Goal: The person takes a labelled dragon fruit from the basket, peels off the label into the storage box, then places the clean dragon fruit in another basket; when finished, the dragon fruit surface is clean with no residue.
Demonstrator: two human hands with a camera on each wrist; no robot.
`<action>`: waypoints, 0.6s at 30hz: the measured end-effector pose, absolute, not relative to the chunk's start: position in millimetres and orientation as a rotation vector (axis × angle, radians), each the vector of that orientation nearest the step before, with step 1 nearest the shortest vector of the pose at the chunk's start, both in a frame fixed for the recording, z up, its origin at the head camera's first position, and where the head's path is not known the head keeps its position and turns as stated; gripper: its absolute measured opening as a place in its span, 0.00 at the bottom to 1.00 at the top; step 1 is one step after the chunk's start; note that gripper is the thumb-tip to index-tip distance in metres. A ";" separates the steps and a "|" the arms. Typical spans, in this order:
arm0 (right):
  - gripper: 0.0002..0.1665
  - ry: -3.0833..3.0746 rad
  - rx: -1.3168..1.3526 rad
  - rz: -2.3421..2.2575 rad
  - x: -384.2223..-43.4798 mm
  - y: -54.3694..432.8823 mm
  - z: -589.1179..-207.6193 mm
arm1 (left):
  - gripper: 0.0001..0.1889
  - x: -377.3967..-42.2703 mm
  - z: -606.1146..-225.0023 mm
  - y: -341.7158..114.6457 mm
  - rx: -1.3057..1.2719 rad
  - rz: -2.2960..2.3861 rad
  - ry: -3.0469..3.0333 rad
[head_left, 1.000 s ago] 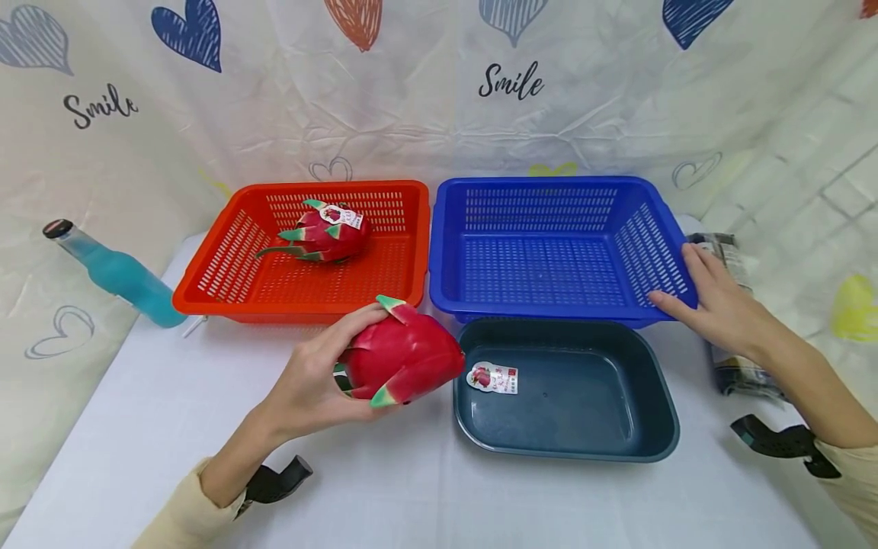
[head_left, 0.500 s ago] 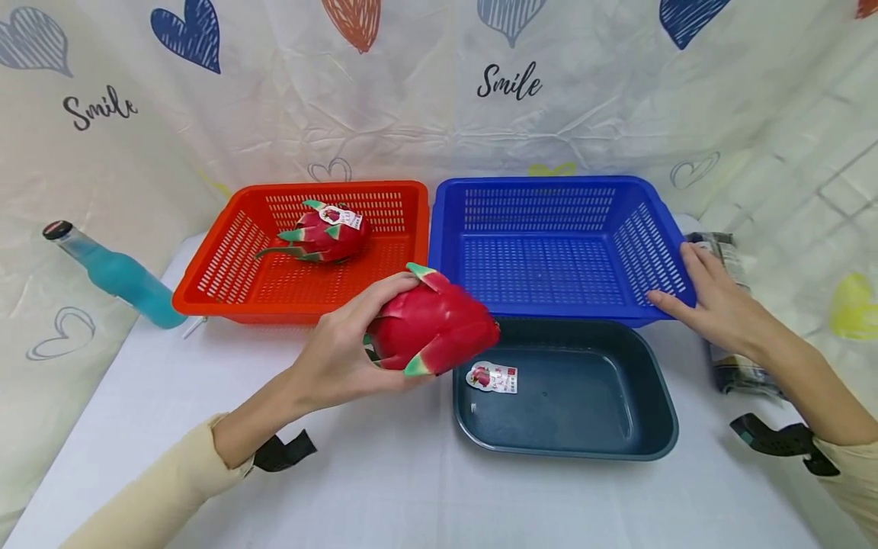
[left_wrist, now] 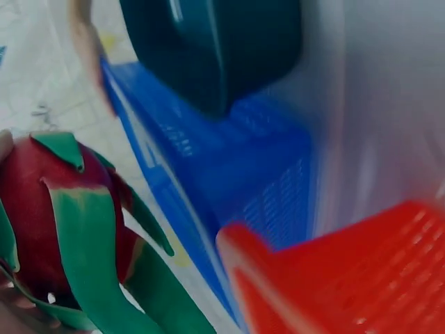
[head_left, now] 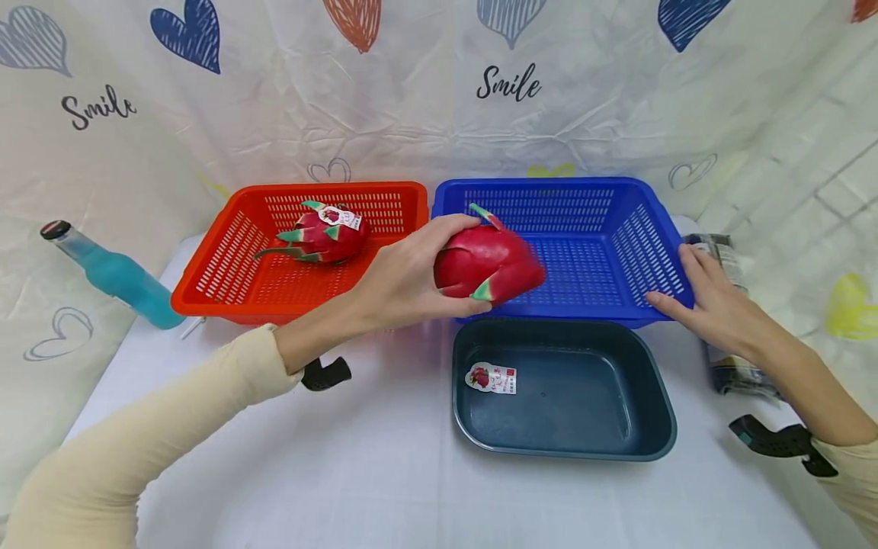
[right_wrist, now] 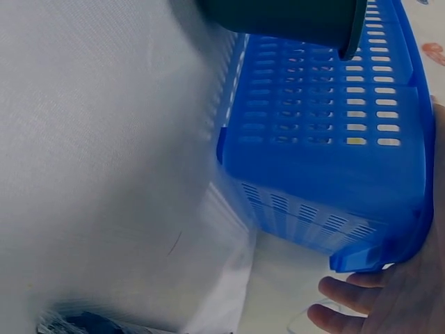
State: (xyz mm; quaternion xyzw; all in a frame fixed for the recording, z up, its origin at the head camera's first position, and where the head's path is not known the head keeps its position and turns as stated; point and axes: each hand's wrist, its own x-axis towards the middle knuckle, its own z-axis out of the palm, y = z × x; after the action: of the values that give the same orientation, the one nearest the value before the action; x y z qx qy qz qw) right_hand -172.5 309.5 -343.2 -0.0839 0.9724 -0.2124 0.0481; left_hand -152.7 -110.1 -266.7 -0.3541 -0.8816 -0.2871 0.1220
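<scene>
My left hand (head_left: 420, 276) grips a dragon fruit (head_left: 490, 267), red with green-tipped scales, above the left part of the blue basket (head_left: 446, 221). In the left wrist view the held dragon fruit (left_wrist: 31, 216) shows long green scales at its end. My right hand (head_left: 723, 305) holds the blue basket at its front right corner, thumb over the rim and fingers along the outer side; in the right wrist view the fingers (right_wrist: 354, 296) show beyond the rim. Another dragon fruit (head_left: 329, 236), with a label, lies in the red basket (head_left: 295, 308).
A dark green basin (head_left: 562, 415) stands in front of the blue basket, with a loose fruit label (head_left: 491, 378) in it. A bottle of blue liquid (head_left: 123, 282) stands left of the red basket. A packaged item (head_left: 737, 370) lies partly behind my right arm.
My left hand has carried the dragon fruit forward and right, from beside the dark green basin to above the blue basket. My right hand has stayed on the basket's corner.
</scene>
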 end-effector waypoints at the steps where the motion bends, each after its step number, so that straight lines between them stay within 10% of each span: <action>1: 0.58 2.967 -0.254 -0.649 -171.9 309.3 -343.0 | 0.43 -159.3 -265.4 -105.5 -1.049 -0.819 -2.582; 18: 0.59 2.978 -0.251 -0.627 -171.2 309.5 -343.2 | 0.45 -244.5 -255.1 -15.1 -1.147 -0.664 -2.778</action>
State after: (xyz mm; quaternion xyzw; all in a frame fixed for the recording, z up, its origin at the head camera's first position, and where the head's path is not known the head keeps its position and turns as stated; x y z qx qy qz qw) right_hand -171.2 309.5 -343.2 -0.0823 0.9743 -0.2051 0.0439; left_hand -244.5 -15.1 -255.1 -0.3725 -0.9021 -0.2157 0.0316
